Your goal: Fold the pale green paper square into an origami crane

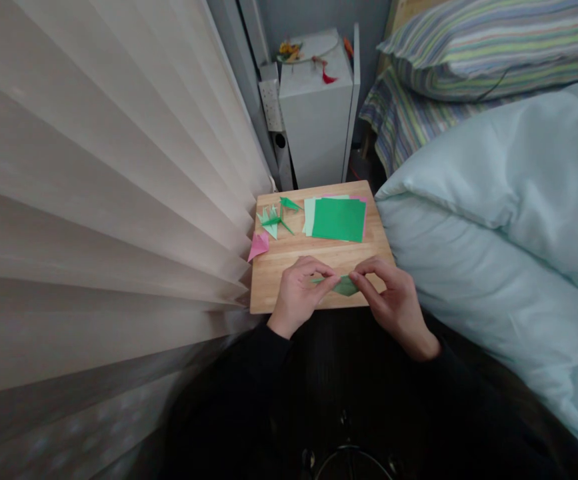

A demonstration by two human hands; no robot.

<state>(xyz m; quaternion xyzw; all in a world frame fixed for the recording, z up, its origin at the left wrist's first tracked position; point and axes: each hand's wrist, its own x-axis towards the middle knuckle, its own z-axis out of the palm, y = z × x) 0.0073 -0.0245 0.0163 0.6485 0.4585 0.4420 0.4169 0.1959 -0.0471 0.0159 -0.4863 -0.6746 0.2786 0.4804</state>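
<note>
Between my two hands is a small piece of folded green paper [346, 287], held above the near edge of a wooden board [289, 257]. My left hand [303, 290] pinches its left end between thumb and forefinger, and a thin green point pokes out behind those fingers. At the paper's upper right, my right hand [391, 293] pinches it the same way. Parts of the paper are hidden by the fingertips. Farther back on the board lies a stack of paper sheets [339, 220], dark green on top with light green and pink edges showing.
Green folded paper figures [275, 220] and a pink folded paper piece [259, 245] lie at the board's left. A pleated curtain [169, 200] hangs close on that side. To the right is a bed with a pale blue quilt [469, 220]; a white cabinet [316, 127] stands behind.
</note>
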